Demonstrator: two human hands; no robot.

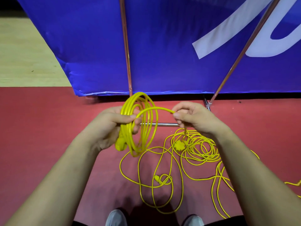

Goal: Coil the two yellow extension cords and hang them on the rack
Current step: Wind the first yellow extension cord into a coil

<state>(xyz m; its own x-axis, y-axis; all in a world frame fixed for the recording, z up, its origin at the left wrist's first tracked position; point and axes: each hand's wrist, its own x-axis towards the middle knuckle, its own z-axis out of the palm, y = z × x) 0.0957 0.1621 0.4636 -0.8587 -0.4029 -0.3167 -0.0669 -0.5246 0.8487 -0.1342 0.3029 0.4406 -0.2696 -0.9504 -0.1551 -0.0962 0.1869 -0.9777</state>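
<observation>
The red floor (48, 128) carries loose yellow cord (162, 185), sprawled in tangled loops below both hands and bunched thickest under the right hand (193, 118). A small yellow plug (156, 178) lies among the loops, lower down between the forearms. A metal bar (164, 124) lies flat between the left hand (112, 126) and the right.

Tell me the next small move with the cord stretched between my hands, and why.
Probably swing the right hand over to the left hand and lay that span onto the coil as another loop. The left hand grips several loops, and the right hand pinches the span with only a short tail dropping toward a plug, so this cord looks nearly done.
</observation>
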